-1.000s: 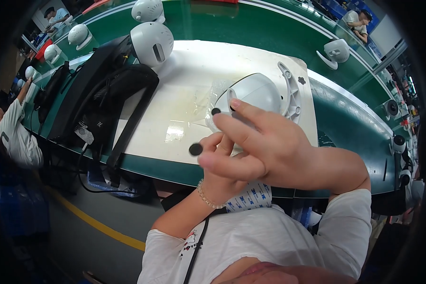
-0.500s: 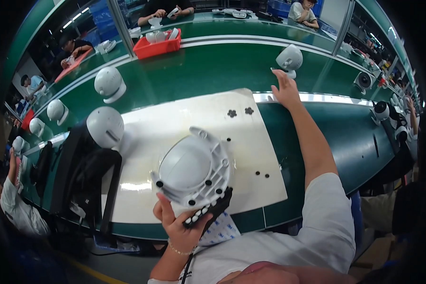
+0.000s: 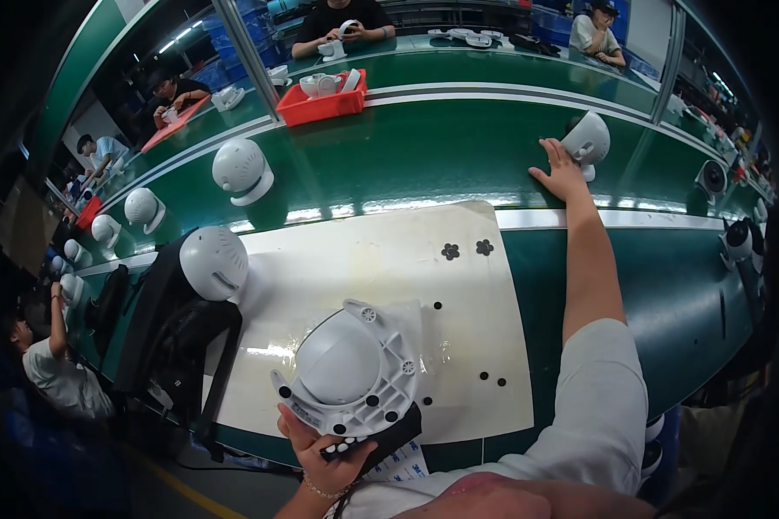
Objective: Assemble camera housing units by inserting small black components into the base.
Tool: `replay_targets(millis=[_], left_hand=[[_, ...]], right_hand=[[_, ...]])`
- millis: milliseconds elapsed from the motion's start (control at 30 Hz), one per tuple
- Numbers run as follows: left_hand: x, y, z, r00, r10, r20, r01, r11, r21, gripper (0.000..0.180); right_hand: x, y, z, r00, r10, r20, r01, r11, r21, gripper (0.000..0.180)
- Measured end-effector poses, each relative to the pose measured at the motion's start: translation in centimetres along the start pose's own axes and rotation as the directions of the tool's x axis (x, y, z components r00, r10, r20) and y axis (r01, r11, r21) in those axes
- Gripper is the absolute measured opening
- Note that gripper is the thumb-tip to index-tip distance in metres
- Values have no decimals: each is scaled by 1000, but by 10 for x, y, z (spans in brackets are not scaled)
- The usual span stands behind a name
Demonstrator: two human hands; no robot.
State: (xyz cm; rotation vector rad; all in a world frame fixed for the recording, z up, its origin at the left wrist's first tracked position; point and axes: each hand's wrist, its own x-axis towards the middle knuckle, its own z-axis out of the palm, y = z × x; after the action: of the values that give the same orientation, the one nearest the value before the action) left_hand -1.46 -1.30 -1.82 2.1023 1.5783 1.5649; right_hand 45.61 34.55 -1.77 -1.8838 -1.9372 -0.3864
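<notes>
Near the person's body, a white sheet [image 3: 402,465] has small blue printing on it, the same marks over and over. It sticks out to the right of the left hand [image 3: 327,457]. On the near left part of the white base [image 3: 359,420] is a little dark printing, too tiny to read. At the left, a pale patch [image 3: 162,396] on the black bag [image 3: 177,350] is too blurry to read.

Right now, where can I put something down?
On the white mat, between the round white device and flower-shaped pieces; also the green surface between the red bin and right hand. It's crowded around the black fabric and left hand.
</notes>
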Motion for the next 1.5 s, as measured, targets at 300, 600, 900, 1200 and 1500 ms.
replay_targets(millis=[300,600,900,1200,1500], left_hand=[[8,11,-6,996,36,79,-39,998,39,32],[21,11,1,992,126,30,-125,991,-40,28],[18,10,-2,990,138,34,-137,990,-12,28],[18,13,4,991,132,19,-132,990,46,27],[19,15,6,994,113,11,-113,991,77,29]], right_hand=[[-92,-39,-45,995,-93,-48,98,988,121,74],[-204,-115,-121,999,30,17,-33,959,280,72],[-198,-249,-198,900,-372,227,-193,129,973,62],[-198,-263,-189,889,-439,131,14,311,950,54],[-208,-259,-184,861,-472,-188,433,486,760,51]])
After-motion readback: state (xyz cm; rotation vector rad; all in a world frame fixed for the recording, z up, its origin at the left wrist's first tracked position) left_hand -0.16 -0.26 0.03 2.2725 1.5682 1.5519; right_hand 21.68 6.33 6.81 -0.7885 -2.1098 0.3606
